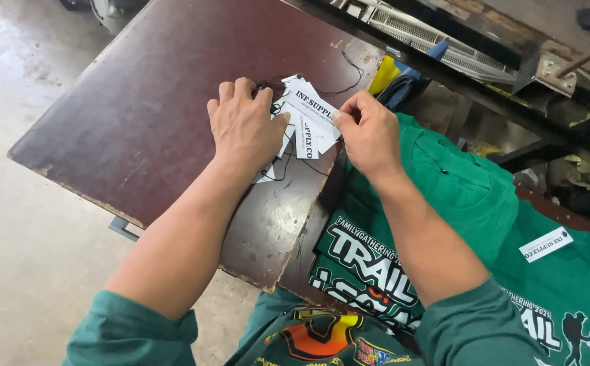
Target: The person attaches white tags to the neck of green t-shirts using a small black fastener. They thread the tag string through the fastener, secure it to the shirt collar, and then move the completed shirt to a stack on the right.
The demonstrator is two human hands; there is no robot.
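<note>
Paper tags [306, 115], white with dark print and thin black strings, lie in a loose fan near the far right edge of the dark brown board [152, 102]; your left hand [244, 125] rests flat on the pile, fingers together and pressing down; your right hand [369, 135] pinches the right edge of one tag between thumb and forefinger. Expect the tags to be very light, thin and flexible, likely to slide over one another and to crease; take hold at a free edge or corner, or by the string, and keep the pile pinned. Count: about five tags show in the fan, though overlaps and your hand hide the true number; one more tag [545, 244] sits apart on the green shirts [457, 196]; at least two printed shirts are stacked beside the board; one loose black string [352, 71] lies beyond the pile.
</note>
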